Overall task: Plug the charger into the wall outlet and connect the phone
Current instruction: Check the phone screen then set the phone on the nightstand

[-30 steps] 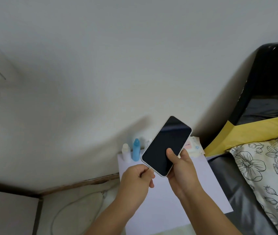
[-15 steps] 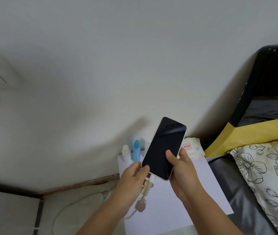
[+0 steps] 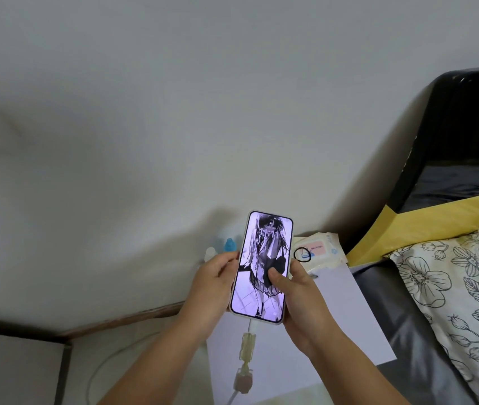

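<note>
Smartphone [image 3: 261, 267] lit, upright above the white bedside table [image 3: 349, 311], charging cable [image 3: 245, 361] plugged in below; left hand [image 3: 212, 287] and right hand [image 3: 299, 296] clasping its edges; likely light, rigid, slick, fragile.

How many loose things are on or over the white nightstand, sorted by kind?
Phone: 1, held in both hands
Cable: 1, plugged into the phone's bottom edge
Bottles: 2, one blue-capped, one white, partly hidden behind the left hand
Wipes pack: 1
Hair tie: 1, lying on the pack
Total: 6
</note>
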Available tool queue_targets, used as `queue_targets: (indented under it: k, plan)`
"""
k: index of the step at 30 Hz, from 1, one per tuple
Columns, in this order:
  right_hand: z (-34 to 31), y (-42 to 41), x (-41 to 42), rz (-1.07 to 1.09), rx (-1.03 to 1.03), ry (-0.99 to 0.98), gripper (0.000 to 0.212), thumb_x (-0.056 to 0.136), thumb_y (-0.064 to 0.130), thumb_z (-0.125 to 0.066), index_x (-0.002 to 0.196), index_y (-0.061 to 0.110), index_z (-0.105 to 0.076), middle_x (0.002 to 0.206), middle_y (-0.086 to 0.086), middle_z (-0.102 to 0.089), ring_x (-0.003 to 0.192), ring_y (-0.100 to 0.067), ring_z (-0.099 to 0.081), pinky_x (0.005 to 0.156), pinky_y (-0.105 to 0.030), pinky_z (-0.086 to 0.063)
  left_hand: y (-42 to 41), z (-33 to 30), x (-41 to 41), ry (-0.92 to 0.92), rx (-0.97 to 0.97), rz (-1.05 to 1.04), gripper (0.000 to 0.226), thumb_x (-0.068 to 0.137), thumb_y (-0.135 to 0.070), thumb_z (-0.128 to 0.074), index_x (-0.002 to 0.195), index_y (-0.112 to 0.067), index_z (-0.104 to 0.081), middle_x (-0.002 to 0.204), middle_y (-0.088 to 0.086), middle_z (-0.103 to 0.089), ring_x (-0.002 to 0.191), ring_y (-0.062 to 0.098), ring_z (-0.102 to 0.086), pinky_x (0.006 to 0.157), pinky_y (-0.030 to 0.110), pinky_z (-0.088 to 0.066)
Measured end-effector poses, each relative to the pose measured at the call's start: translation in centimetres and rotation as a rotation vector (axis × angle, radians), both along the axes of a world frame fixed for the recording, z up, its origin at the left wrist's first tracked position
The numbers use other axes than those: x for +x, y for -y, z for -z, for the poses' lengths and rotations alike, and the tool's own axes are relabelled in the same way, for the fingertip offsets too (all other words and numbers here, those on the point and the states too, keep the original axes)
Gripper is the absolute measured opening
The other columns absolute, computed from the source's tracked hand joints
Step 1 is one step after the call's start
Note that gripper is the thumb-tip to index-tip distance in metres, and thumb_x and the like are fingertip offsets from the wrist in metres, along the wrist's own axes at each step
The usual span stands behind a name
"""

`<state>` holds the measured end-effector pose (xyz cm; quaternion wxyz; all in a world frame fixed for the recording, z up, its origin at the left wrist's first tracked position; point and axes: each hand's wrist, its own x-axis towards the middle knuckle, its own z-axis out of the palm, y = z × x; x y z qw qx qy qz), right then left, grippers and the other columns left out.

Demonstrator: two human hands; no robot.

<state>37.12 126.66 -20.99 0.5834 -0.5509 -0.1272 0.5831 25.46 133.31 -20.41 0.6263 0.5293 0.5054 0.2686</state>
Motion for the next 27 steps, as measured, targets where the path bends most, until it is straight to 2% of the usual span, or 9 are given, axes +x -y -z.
queue_targets:
  k: [3, 5, 8, 11, 14, 17, 22, 27]
  plan:
    - [0.0, 0.0, 0.0, 0.001, -0.034, -0.012, 0.025, 0.094, 0.015, -0.047, 0.114, 0.015, -0.062, 0.110, -0.006, -0.073, 0.096, -0.023, -0.070, 0.081, -0.037, -0.056, 0.0, 0.1, -0.2, 0.007, -0.005, -0.005, 0.032, 0.091, -0.013, -0.047, 0.078, -0.032, -0.070, 0.074, -0.012, -0.074, 0.069, 0.008, -0.069, 0.058, 0.024, -0.051]
    - [0.1, -0.1, 0.1, 0.001, -0.069, -0.032, 0.031, 0.095, 0.027, -0.044, 0.111, 0.011, -0.065, 0.110, -0.009, -0.074, 0.101, -0.025, -0.069, 0.091, -0.041, -0.051, 0.0, 0.3, -0.4, 0.003, 0.006, -0.010, 0.031, 0.090, -0.011, -0.047, 0.079, -0.029, -0.070, 0.075, -0.010, -0.073, 0.068, 0.010, -0.066, 0.058, 0.024, -0.050]
    - [0.1, -0.1, 0.3, -0.019, -0.122, -0.028, 0.042, 0.092, 0.040, -0.043, 0.086, 0.017, -0.077, 0.090, -0.006, -0.079, 0.082, -0.021, -0.075, 0.088, -0.040, -0.052, 0.1, 0.4, -0.7, 0.012, 0.028, -0.006, 0.032, 0.090, -0.008, -0.047, 0.079, -0.029, -0.069, 0.080, -0.005, -0.072, 0.070, 0.011, -0.064, 0.059, 0.022, -0.051]
    - [0.4, -0.2, 0.4, -0.031, -0.146, -0.014, 0.047, 0.093, 0.039, -0.042, 0.069, 0.024, -0.079, 0.079, -0.004, -0.079, 0.070, -0.020, -0.075, 0.085, -0.042, -0.052, 0.1, 0.4, -0.9, 0.020, 0.049, 0.004, 0.037, 0.090, -0.006, -0.047, 0.075, -0.032, -0.068, 0.076, -0.010, -0.072, 0.067, 0.006, -0.064, 0.060, 0.015, -0.052]
    - [0.6, 0.0, 0.3, -0.037, -0.168, -0.008, 0.046, 0.093, 0.037, -0.042, 0.071, 0.021, -0.079, 0.080, -0.010, -0.078, 0.069, -0.025, -0.073, 0.084, -0.044, -0.051, 0.2, 0.4, -1.1, 0.036, 0.042, 0.009, 0.039, 0.090, -0.004, -0.047, 0.073, -0.032, -0.069, 0.068, -0.014, -0.072, 0.063, 0.003, -0.065, 0.057, 0.012, -0.052]
    - [0.6, 0.0, 0.2, -0.035, -0.175, -0.011, 0.040, 0.092, 0.035, -0.044, 0.081, 0.015, -0.077, 0.091, -0.020, -0.076, 0.079, -0.034, -0.068, 0.085, -0.047, -0.048, 0.2, 0.5, -1.3, 0.038, 0.035, 0.012, 0.040, 0.090, -0.004, -0.047, 0.073, -0.033, -0.070, 0.073, -0.011, -0.073, 0.066, 0.007, -0.065, 0.059, 0.013, -0.053]
    - [0.7, 0.1, 0.3, -0.035, -0.166, 0.009, 0.034, 0.091, 0.030, -0.044, 0.087, 0.014, -0.074, 0.085, -0.019, -0.072, 0.078, -0.033, -0.062, 0.068, -0.036, -0.048, 0.1, 0.8, -1.7, 0.016, 0.055, 0.024, 0.031, 0.090, -0.005, -0.047, 0.088, -0.022, -0.072, 0.079, -0.011, -0.073, 0.070, 0.005, -0.066, 0.063, 0.010, -0.053]
    - [1.2, 0.4, 0.3, -0.035, -0.135, -0.044, 0.033, 0.091, 0.029, -0.047, 0.087, 0.013, -0.076, 0.086, -0.018, -0.071, 0.074, -0.031, -0.063, 0.069, -0.037, -0.048, 0.0, 1.2, -2.0, 0.008, 0.044, 0.037, 0.036, 0.090, -0.006, -0.047, 0.082, -0.030, -0.072, 0.080, -0.011, -0.075, 0.075, 0.008, -0.068, 0.069, 0.016, -0.055]
